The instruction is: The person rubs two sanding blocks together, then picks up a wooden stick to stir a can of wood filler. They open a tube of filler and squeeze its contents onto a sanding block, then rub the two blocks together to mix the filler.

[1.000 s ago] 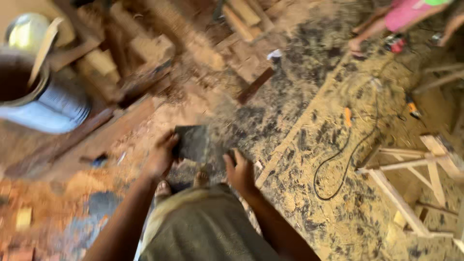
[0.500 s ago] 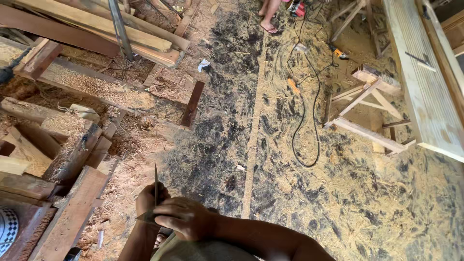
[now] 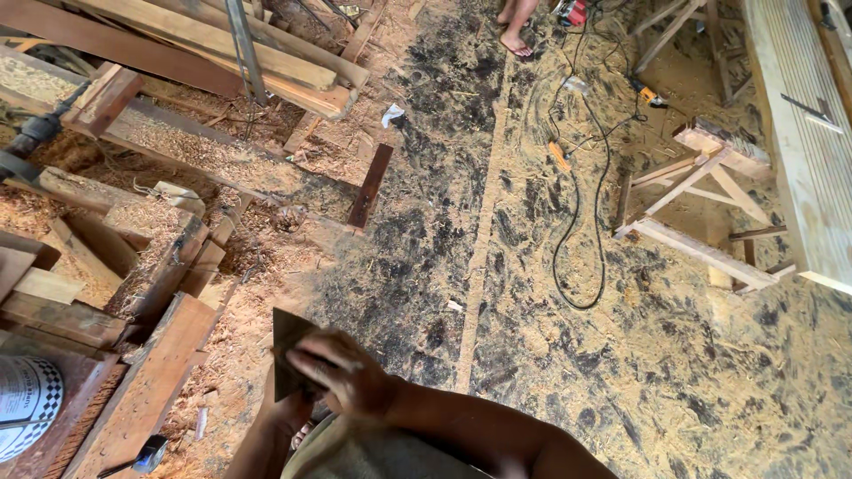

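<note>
At the bottom of the head view I hold a thin dark brown sheet (image 3: 286, 341), like sandpaper, in front of my body. My right hand (image 3: 342, 372) lies across its front face with the fingers curled over it. My left hand (image 3: 286, 410) is mostly hidden behind and below the sheet, supporting it from underneath. Both forearms come up from the bottom edge over my olive-coloured clothing (image 3: 373, 452).
The floor is covered in sawdust (image 3: 532, 310). Stacked planks and beams (image 3: 177, 44) lie at left, a dark short board (image 3: 369, 186) on the floor, a black cable (image 3: 577, 222), a wooden trestle (image 3: 701, 204) and long plank (image 3: 799, 133) at right. Another person's bare foot (image 3: 515, 40) stands far off.
The view swung right across the floor. The sheet has turned from edge-on to showing its flat face, and my right hand now rests over it.
</note>
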